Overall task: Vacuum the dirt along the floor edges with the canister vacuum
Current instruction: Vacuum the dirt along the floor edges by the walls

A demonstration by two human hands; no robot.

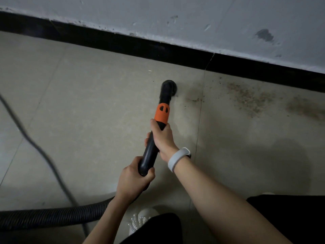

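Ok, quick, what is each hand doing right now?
Left hand: grips the rear end of the vacuum wand.
Right hand: grips the wand further forward, just below its orange collar.

We see the wall [193, 18] at the far side, with the baseboard [123, 43] at its foot, where the floor [88, 103] begins. The vacuum wand [159, 124] runs from near to far, its nozzle [169, 88] on the floor near the baseboard. Our right hand [162, 138] grips the wand ahead of our left hand [135, 178]. Dirt [249, 99] lies right of the nozzle. The hose [52, 217] trails left, a cord [35, 147] beyond it, and a shoe [140, 221] sits nearest.
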